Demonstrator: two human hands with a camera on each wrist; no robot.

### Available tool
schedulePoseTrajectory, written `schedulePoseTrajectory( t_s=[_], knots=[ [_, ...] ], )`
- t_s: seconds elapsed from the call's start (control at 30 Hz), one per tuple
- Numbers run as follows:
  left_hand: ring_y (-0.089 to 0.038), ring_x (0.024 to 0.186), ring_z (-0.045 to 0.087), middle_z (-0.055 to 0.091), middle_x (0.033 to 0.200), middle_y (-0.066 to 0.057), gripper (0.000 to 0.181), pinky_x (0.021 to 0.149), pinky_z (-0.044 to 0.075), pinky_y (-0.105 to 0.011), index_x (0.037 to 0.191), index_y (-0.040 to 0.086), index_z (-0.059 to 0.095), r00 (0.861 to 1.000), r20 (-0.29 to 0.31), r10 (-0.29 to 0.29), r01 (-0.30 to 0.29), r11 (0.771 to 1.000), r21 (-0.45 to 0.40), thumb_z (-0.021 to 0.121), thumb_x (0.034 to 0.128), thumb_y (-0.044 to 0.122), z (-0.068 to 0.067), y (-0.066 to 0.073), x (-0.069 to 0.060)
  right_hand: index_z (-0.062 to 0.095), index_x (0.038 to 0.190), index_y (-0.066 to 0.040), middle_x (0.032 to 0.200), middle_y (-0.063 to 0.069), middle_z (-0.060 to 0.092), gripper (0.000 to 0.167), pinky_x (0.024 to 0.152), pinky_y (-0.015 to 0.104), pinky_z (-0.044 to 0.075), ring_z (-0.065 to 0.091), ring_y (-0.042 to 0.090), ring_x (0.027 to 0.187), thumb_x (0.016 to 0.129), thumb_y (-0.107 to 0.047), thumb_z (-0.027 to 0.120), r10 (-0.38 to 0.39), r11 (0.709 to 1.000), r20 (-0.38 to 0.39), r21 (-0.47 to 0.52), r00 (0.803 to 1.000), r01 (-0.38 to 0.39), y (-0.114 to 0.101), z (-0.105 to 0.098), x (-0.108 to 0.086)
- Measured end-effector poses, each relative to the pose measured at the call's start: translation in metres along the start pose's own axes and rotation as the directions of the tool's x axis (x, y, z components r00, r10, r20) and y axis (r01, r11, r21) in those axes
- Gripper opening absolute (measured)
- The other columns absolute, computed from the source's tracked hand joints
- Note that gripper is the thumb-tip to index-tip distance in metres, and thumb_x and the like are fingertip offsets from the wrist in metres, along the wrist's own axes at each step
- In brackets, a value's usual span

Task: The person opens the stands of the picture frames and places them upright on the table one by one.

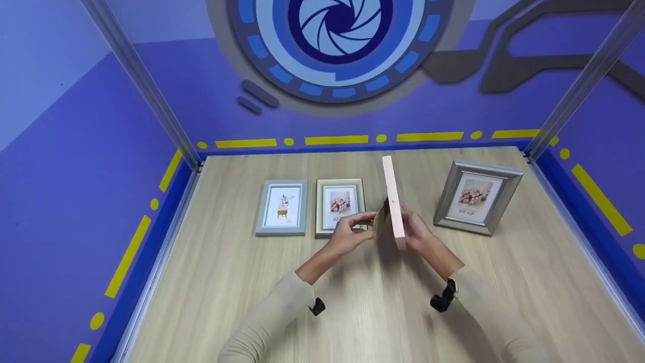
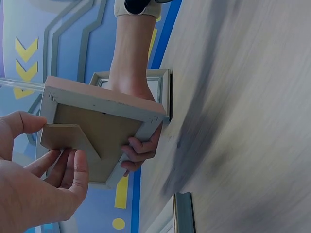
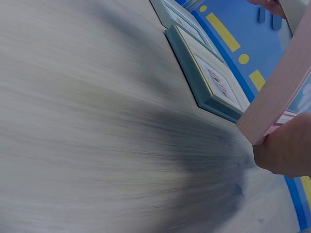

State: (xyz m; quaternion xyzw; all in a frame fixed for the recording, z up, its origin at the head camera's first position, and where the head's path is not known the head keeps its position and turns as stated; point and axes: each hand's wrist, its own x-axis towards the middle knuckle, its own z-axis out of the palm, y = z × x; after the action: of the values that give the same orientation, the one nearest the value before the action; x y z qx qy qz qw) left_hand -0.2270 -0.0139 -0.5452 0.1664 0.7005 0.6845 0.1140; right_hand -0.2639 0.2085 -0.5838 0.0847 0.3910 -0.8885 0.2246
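A pink picture frame is held upright above the table, edge-on in the head view. My right hand grips its right side; in the left wrist view the right hand's fingers curl round the lower rim onto the back. The brown backing faces left. My left hand pinches the brown stand flap between thumb and fingers, and the flap tilts out from the backing. In the right wrist view the pink frame hides most of the right hand.
A light blue picture frame and a champagne-coloured one lie flat on the wooden table, left of the hands. A silver-grey picture frame stands tilted back at right. Purple-blue walls enclose the table's back and sides.
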Motion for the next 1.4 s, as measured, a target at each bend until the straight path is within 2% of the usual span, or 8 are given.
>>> schedulePoseTrajectory(
  t_s=[0.33,0.53,0.8,1.0,1.07,1.2,1.27,1.4],
  knots=[
    [-0.013,0.099,0.061,0.071,0.119,-0.022,0.037,0.080,0.053,-0.019,0.123,-0.005,0.070,0.984,-0.152,-0.088,0.090,0.996,0.005,0.059,0.0881,-0.003,-0.016,-0.004,0.003,0.056,0.115,-0.016,0.085,0.000,0.065,0.024,0.069,0.026,0.049,0.059,0.014,0.075,0.112,-0.019,0.033,0.051,0.996,-0.146,-0.058,0.988,-0.060,-0.006,-0.003,0.004],
    [-0.013,0.102,0.060,0.070,0.119,-0.016,0.035,0.083,0.052,-0.021,0.123,-0.001,0.071,0.983,-0.155,-0.101,0.105,0.994,0.022,0.059,0.0900,0.001,-0.020,-0.010,0.002,0.068,0.095,-0.018,0.080,-0.001,0.065,0.039,0.064,0.025,0.049,0.059,0.012,0.071,0.112,-0.022,0.033,0.039,0.995,-0.142,-0.089,0.989,-0.052,-0.004,-0.008,0.006],
    [-0.010,0.096,0.063,0.071,0.114,-0.021,0.036,0.082,0.052,-0.019,0.119,-0.005,0.071,0.983,-0.178,-0.041,0.048,0.998,0.036,0.063,0.0843,-0.004,-0.020,-0.018,0.004,0.062,0.099,-0.016,0.085,-0.001,0.067,0.031,0.069,0.024,0.052,0.061,0.012,0.078,0.111,-0.014,0.033,0.022,0.998,-0.160,-0.054,0.987,-0.031,-0.002,-0.013,0.008],
    [-0.029,0.104,0.066,0.071,0.116,-0.020,0.035,0.085,0.053,-0.026,0.117,-0.003,0.071,0.973,-0.228,0.026,0.000,0.993,0.114,0.065,0.0827,-0.010,-0.018,-0.017,0.004,0.062,0.098,-0.017,0.085,-0.003,0.070,0.028,0.072,0.023,0.055,0.066,0.009,0.079,0.111,-0.017,0.037,-0.025,1.000,-0.137,-0.021,0.990,0.022,0.000,-0.013,0.012],
    [-0.034,0.108,0.066,0.073,0.114,-0.017,0.031,0.090,0.054,-0.033,0.113,0.000,0.073,0.963,-0.257,0.084,-0.029,0.977,0.211,0.067,0.0838,-0.009,-0.015,-0.015,0.003,0.060,0.101,-0.017,0.085,-0.003,0.070,0.026,0.073,0.023,0.055,0.066,0.009,0.078,0.111,-0.018,0.036,-0.029,0.999,-0.141,-0.034,0.990,0.024,0.000,-0.013,0.011],
    [-0.031,0.113,0.066,0.077,0.111,-0.009,0.022,0.103,0.049,-0.044,0.107,0.005,0.077,0.936,-0.265,0.231,-0.097,0.895,0.435,0.068,0.0886,-0.002,-0.010,-0.010,0.004,0.053,0.110,-0.014,0.084,-0.003,0.071,0.018,0.072,0.023,0.056,0.068,0.009,0.076,0.111,-0.018,0.036,-0.033,0.999,-0.186,-0.048,0.982,0.024,-0.001,-0.014,0.010],
    [-0.028,0.113,0.067,0.077,0.111,-0.009,0.019,0.105,0.048,-0.044,0.108,0.004,0.078,0.932,-0.249,0.264,-0.120,0.871,0.476,0.067,0.0925,0.003,-0.007,-0.007,0.006,0.050,0.117,-0.013,0.083,-0.004,0.071,0.014,0.070,0.023,0.056,0.069,0.009,0.076,0.111,-0.018,0.038,-0.038,0.997,-0.222,-0.068,0.974,0.023,-0.002,-0.013,0.010],
    [-0.020,0.101,0.066,0.076,0.110,-0.012,0.022,0.094,0.053,-0.037,0.114,0.003,0.076,0.963,-0.204,0.174,-0.089,0.925,0.368,0.063,0.0994,0.014,-0.002,-0.004,0.010,0.039,0.141,-0.010,0.085,-0.005,0.070,0.032,0.071,0.023,0.057,0.068,0.008,0.077,0.110,-0.020,0.039,-0.044,0.990,-0.268,-0.141,0.963,0.006,-0.003,-0.010,0.010]
  ],
)
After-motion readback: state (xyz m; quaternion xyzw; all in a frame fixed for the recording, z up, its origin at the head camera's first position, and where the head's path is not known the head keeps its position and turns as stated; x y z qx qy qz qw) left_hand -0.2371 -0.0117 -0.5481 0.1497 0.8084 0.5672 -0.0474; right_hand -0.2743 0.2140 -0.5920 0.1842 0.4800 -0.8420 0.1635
